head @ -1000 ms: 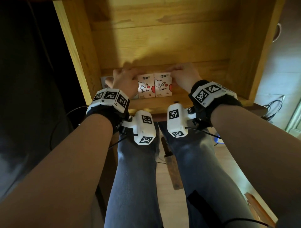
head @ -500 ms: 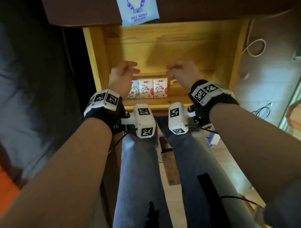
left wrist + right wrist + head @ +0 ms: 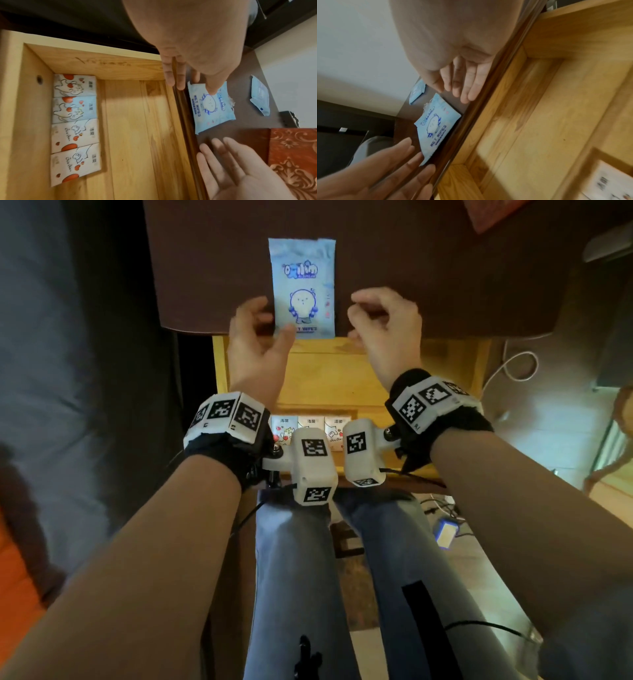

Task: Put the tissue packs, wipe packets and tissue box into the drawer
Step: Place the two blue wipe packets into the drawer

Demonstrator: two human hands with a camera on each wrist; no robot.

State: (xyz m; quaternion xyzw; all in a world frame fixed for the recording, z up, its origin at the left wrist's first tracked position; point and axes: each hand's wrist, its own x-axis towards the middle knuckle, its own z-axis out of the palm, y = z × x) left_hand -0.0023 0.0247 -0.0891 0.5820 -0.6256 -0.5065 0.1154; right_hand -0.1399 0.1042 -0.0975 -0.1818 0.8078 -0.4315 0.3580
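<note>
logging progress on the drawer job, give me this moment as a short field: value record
in drawer: four tissue packs in a row along one wall of the drawer
on desk: wet wipes packet at the edge above the drawer; second wipe packet farther back
left hand: open, beside the near packet, holding nothing
right hand: open, fingers loosely curled, holding nothing
tissue box: not in view

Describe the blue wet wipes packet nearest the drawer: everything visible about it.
The wet wipes packet is a flat, pale blue, soft-looking pouch printed with a white cartoon figure, a blue logo and "WET WIPES". It lies face up on the dark brown tabletop, its near end at the edge above the open wooden drawer. Its far end looks crinkled. The left hand and right hand flank it; whether the left thumb touches it is unclear.
</note>
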